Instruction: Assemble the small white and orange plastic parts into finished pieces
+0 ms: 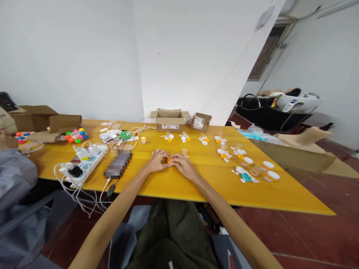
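Observation:
Near the table's front middle, my left hand (157, 161) and my right hand (183, 164) meet around a small orange round plastic part (169, 161). The fingers of both hands are closed on it, and much of it is hidden behind them. Just beyond my right hand stands a small clear plastic cup (184, 151). Farther back lie groups of white and orange round parts (184, 138). To the right are more such groups, one with a teal disc (246, 177), beside several jars with white lids (272, 175).
An open cardboard box (169, 125) and a smaller box (201, 122) stand by the wall. At left are a power strip (92, 164) with tangled white cables, a blurred-out dark device (117, 164), colourful balls (76, 135) and another person's grey sleeve (17, 168).

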`<control>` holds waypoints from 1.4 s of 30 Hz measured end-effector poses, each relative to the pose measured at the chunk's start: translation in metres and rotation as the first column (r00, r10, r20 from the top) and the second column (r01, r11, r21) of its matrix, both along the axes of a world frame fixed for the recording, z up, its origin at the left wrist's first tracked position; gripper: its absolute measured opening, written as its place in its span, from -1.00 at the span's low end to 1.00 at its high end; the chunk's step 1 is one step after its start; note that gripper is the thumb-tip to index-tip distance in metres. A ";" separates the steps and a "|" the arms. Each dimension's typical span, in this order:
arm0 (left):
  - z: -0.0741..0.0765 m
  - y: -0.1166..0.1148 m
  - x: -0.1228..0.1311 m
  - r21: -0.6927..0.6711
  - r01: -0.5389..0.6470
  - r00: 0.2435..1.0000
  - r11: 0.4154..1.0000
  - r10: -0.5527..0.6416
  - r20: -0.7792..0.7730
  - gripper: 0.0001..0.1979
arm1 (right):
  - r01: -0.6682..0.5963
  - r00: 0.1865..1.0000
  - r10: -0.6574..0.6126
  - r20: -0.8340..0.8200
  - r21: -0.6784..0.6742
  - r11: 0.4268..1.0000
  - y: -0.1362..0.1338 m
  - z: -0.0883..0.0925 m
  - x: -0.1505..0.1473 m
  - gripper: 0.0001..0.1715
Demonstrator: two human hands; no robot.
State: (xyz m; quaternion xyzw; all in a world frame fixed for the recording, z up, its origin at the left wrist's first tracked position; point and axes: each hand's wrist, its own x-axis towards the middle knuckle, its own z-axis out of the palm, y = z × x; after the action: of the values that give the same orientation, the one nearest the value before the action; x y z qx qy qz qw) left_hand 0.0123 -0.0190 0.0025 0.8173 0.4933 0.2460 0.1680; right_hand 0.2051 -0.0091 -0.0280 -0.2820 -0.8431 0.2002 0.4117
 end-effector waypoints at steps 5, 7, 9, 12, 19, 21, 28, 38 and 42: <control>-0.001 0.000 0.000 0.002 -0.011 1.000 1.000 0.011 -0.002 -0.76 | 0.003 1.000 -0.003 0.000 0.007 1.000 0.001 -0.001 0.000 -0.77; -0.002 0.001 0.000 -0.001 -0.015 1.000 1.000 0.015 0.000 -0.76 | 0.005 1.000 -0.005 -0.001 0.011 1.000 0.001 -0.002 0.000 -0.77; -0.003 0.001 0.000 -0.006 -0.014 1.000 1.000 0.014 0.003 -0.76 | 0.003 1.000 -0.003 0.000 0.014 1.000 0.001 -0.002 0.000 -0.77; -0.004 0.002 -0.001 -0.006 -0.008 1.000 1.000 0.008 0.008 -0.76 | 0.001 1.000 -0.001 0.005 0.022 1.000 0.000 -0.002 0.000 -0.77; -0.005 0.003 -0.002 0.014 0.004 1.000 1.000 -0.004 -0.008 -0.77 | 0.013 1.000 -0.013 -0.008 0.021 1.000 0.000 -0.002 -0.001 -0.78; -0.005 0.003 -0.003 0.016 0.005 1.000 1.000 -0.005 -0.009 -0.76 | 0.014 1.000 -0.014 -0.005 0.024 1.000 0.000 -0.002 -0.001 -0.78; -0.006 0.005 -0.005 0.007 0.018 1.000 1.000 -0.018 0.018 -0.77 | 0.022 0.999 -0.023 0.029 0.038 0.999 -0.001 0.001 -0.001 -0.75; -0.010 0.007 -0.005 0.009 0.004 0.987 1.000 -0.005 0.158 -0.82 | -0.037 0.980 -0.007 -0.198 -0.216 0.976 0.007 0.001 -0.002 -0.84; -0.010 0.009 -0.004 -0.005 -0.002 0.956 1.000 0.003 0.294 -0.82 | -0.052 0.965 -0.029 -0.261 -0.298 0.953 0.007 0.002 -0.001 -0.85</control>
State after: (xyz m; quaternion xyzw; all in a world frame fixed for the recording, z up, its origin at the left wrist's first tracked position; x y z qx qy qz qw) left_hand 0.0082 -0.0102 -0.0073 0.7705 0.4643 0.3641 0.2410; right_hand 0.2043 -0.0019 -0.0264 -0.3077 -0.7423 0.3649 0.4703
